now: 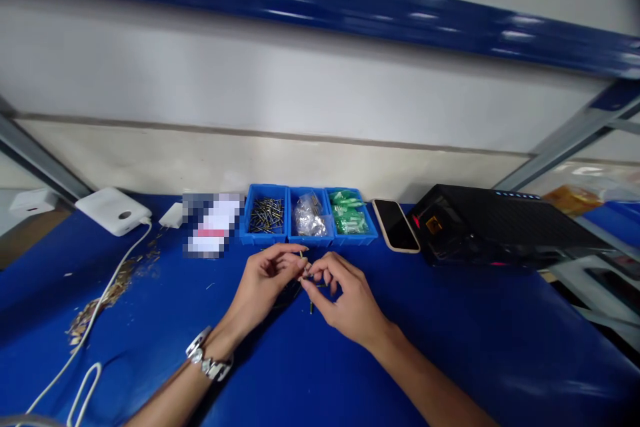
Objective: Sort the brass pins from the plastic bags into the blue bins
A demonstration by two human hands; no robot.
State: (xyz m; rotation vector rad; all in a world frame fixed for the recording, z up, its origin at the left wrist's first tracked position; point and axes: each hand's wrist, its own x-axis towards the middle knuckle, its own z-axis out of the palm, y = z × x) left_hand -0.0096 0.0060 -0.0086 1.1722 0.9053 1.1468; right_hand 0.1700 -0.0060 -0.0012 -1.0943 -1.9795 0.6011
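Here, pin (301, 257) between both grips (263, 283) (347, 297).

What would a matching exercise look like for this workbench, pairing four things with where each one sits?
Things:
1. Metal pins
2. Clear plastic bags
3. Green packets
4. Smartphone

Places:
A. Right blue bin
B. Left blue bin
C. Blue bench top, right of the bins
D. Middle blue bin

Pairs: 1-B, 2-D, 3-A, 4-C
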